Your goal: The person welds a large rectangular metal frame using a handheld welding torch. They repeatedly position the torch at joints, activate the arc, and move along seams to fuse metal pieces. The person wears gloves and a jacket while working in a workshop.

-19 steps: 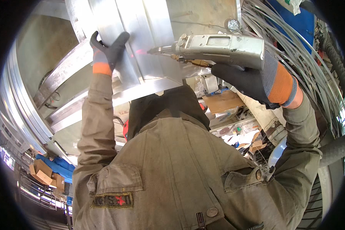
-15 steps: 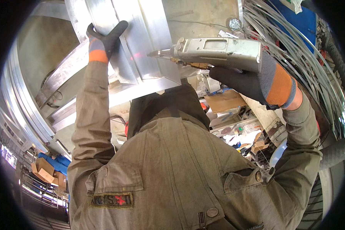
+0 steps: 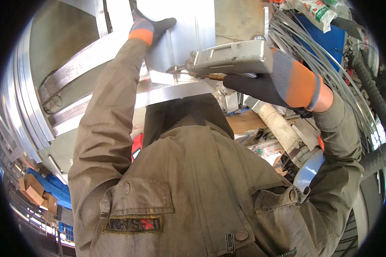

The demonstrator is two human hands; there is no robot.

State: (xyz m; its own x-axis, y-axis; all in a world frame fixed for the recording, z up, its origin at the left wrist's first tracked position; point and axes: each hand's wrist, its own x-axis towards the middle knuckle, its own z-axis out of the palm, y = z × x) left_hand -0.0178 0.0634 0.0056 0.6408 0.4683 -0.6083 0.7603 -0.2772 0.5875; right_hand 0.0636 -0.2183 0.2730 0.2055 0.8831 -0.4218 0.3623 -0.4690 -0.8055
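My right hand [image 3: 272,83], in a grey, orange and black glove, grips a silver box-shaped laser welding gun [image 3: 231,56]. Its narrow nozzle points left, with the tip close to the lower part of a bright aluminium panel [image 3: 188,36]; whether they touch I cannot tell. A thin brass-coloured guide runs beneath the nozzle. On the panel's left side lies my gloved left hand [image 3: 152,28], thumb stretched out across the metal and fingers spread, some lost in glare. A flat aluminium strip [image 3: 171,93] runs crosswise below the panel, just beyond my body.
Long metal profiles [image 3: 28,94] stand at the left, above cardboard boxes [image 3: 32,188]. Thin metal strips [image 3: 304,45] are bundled at the right beside a blue surface [image 3: 319,38]. A pale tube [image 3: 278,124] and cluttered parts lie below the gun. A thick dark hose [image 3: 366,77] hangs far right.
My left hand has moved right and farther away across the view. The panel appears shifted right. The gun has shifted slightly left and tilted, and the reddish light spot on the metal no longer shows.
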